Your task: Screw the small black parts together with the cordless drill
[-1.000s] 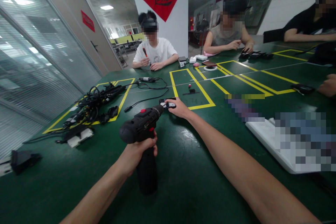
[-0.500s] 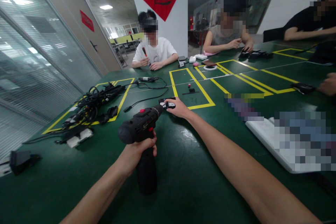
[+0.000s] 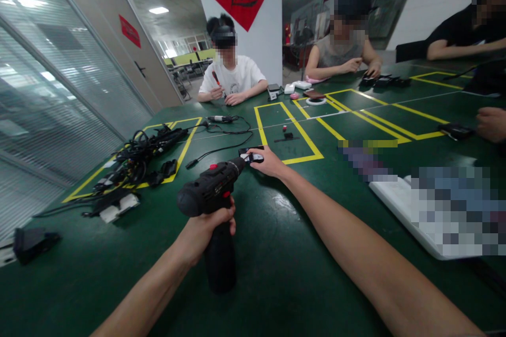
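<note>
A black cordless drill point(image 3: 209, 189) with red buttons fills the lower middle of the head view. My left hand point(image 3: 217, 221) is wrapped round its grip, under the body. The drill's chuck points away from me, toward a small black piece with a whitish label or face point(image 3: 255, 157) on the table. My right hand point(image 3: 271, 162) grips that piece from its right side, fingers closed on it. Whether the bit touches the piece I cannot tell. What kind of thing the piece is does not show clearly.
Tangled black cables and adapters point(image 3: 138, 160) lie on the left of the green table point(image 3: 272, 284). A small black part point(image 3: 288, 136) lies inside a yellow tape frame. A white tray point(image 3: 411, 221) stands at the right. Several co-workers sit across and to the right.
Both my hands, the drill and the small black piece stay in nearly the same place. The view has shifted very slightly. The screwdriver held by the person opposite tilts a little differently.
</note>
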`<state>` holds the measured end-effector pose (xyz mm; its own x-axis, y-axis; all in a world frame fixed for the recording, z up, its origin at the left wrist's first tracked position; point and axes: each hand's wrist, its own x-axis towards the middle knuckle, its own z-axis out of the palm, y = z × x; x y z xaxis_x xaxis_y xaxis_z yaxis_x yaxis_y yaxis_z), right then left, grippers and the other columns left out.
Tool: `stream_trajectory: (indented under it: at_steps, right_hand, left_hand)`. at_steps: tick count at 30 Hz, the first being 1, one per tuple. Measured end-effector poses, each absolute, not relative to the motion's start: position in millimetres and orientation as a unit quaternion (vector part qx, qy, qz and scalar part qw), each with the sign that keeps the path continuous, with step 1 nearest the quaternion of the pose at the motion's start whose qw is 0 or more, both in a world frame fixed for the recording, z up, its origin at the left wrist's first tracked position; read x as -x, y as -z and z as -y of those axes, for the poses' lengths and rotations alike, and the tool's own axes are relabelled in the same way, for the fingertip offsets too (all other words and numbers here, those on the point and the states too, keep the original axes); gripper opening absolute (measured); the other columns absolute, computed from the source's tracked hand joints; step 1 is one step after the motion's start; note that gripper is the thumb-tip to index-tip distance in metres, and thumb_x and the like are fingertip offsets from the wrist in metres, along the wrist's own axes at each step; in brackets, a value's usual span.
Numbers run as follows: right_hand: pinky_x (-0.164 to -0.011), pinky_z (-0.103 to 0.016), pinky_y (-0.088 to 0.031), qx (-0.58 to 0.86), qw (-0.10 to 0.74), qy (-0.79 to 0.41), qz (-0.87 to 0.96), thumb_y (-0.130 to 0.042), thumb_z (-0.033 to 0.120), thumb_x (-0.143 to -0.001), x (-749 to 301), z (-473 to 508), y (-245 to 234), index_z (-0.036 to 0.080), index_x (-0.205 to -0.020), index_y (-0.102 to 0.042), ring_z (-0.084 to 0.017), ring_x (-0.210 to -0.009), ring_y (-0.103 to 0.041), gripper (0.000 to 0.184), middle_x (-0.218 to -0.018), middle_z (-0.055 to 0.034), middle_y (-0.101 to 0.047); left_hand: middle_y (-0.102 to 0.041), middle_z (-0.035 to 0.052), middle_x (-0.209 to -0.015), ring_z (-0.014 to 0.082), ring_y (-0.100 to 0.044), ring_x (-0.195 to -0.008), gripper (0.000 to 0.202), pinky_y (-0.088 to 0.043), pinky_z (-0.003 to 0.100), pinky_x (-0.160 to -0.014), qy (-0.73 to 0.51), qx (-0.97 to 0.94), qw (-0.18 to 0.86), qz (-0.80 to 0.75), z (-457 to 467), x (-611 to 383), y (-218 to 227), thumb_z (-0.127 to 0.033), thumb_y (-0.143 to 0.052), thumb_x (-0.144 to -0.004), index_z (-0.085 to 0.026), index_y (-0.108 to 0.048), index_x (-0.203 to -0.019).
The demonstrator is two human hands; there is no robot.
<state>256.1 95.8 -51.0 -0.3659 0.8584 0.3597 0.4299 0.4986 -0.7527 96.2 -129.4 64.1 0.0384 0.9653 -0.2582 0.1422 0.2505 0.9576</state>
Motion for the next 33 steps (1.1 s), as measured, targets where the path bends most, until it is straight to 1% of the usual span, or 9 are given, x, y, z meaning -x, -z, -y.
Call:
stream_trajectory:
  at_steps: [8,25,33]
  right_hand:
    - [-0.100,-0.035,-0.043,0.420,0.380,-0.285,0.773,-0.066,0.017,-0.079,-255.8,-96.0,51.6,0.031,-0.122,-0.067,-0.021,-0.108,-0.056,0.046,-0.117,-0.0048,-0.047]
    - [-0.098,-0.036,-0.044,0.426,0.376,-0.288,0.771,-0.066,0.020,-0.079,-256.3,-94.2,48.3,0.032,-0.120,-0.067,-0.021,-0.106,-0.057,0.042,-0.116,-0.0049,-0.047]
    - [-0.098,-0.037,-0.044,0.422,0.379,-0.289,0.771,-0.065,0.021,-0.079,-256.0,-95.3,49.2,0.032,-0.119,-0.068,-0.022,-0.105,-0.056,0.042,-0.115,-0.0047,-0.049]
  left_hand:
    - [-0.059,-0.0008,-0.060,0.0149,-0.054,-0.057,0.025,-0.040,0.028,-0.061,-0.385,-0.477,0.534,-0.582,130.1,-98.0,-65.6,-0.032,-0.066,-0.076,-0.016,-0.056,-0.093]
    - [-0.059,-0.0005,-0.059,0.0157,-0.054,-0.057,0.028,-0.040,0.028,-0.061,-0.386,-0.470,0.537,-0.585,130.5,-97.5,-64.9,-0.034,-0.068,-0.074,-0.016,-0.058,-0.093]
    - [-0.060,-0.0010,-0.060,0.0146,-0.054,-0.057,0.028,-0.041,0.028,-0.062,-0.386,-0.464,0.539,-0.587,129.6,-97.6,-65.1,-0.032,-0.068,-0.074,-0.016,-0.057,-0.093]
